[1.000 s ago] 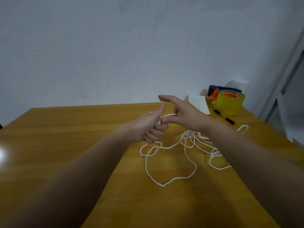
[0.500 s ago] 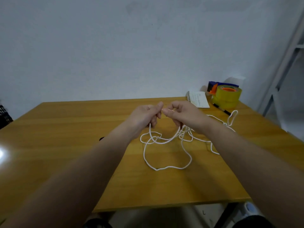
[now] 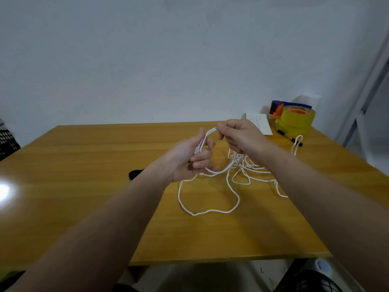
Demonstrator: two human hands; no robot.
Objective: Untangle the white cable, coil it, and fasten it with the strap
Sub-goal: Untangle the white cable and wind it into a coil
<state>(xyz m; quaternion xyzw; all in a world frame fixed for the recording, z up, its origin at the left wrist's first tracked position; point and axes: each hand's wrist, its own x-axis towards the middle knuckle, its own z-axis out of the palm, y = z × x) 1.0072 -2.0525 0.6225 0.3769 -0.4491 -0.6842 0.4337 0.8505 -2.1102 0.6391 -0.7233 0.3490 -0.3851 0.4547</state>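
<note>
Both hands are holding a thin white cable point(image 3: 210, 211) above a glossy wooden table point(image 3: 84, 165).

The left hand point(image 3: 187, 160) is curling round one stretch, palm up; the right hand point(image 3: 242, 135) is pinching an arched loop beside it. The remaining cord is lying in loose tangled loops on the tabletop beneath them, near a yellow tape roll point(image 3: 295, 122).
</note>
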